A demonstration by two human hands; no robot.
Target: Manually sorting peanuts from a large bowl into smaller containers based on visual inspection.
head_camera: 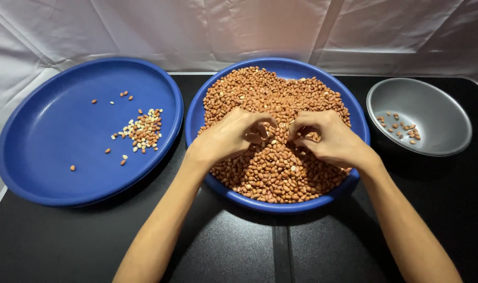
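Observation:
A blue round tray [197,112] in the middle holds a large heap of reddish-brown peanuts [273,94]. My left hand [231,133] rests on the heap with its fingers curled, fingertips pinched among the nuts. My right hand [325,136] lies close beside it, fingers also curled into the nuts. Whether either hand holds any nuts is hidden by the fingers. A larger blue tray [45,147] on the left carries a small pile of peanuts and pale split pieces [142,131], plus a few scattered ones.
A grey metal bowl [438,112] at the right holds a few peanuts [401,128]. Everything stands on a black tabletop [239,246]. White cloth [197,26] hangs behind and to the left of the table.

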